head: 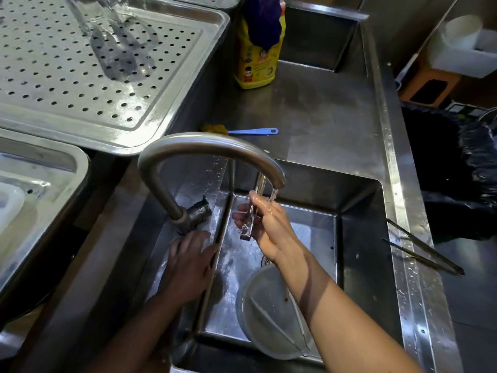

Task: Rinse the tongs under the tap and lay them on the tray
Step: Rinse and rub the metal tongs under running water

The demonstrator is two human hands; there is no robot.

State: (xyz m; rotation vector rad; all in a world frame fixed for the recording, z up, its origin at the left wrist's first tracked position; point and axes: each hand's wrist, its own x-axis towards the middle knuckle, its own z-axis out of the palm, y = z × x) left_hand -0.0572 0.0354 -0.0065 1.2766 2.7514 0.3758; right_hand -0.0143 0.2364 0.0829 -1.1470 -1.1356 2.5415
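Gripping the tongs (252,211) upright in the stream from the tap (209,146), the right hand (271,227) has its fingers wrapped round their middle, with the upper ends rising behind the spout and the lower end pointing down into the sink (357,238). The left hand (188,262) lies flat and spread on the sink's left edge, just below the tap's base, holding nothing. A clear plastic tub (269,313) sits in the basin under the right forearm, with what may be thin sticks inside; the wet plastic blurs them. The perforated tray (188,84) stands up and left, well apart from the tongs. A yellow bottle (255,63) and a blue-handled brush (250,131) rest on the counter behind.
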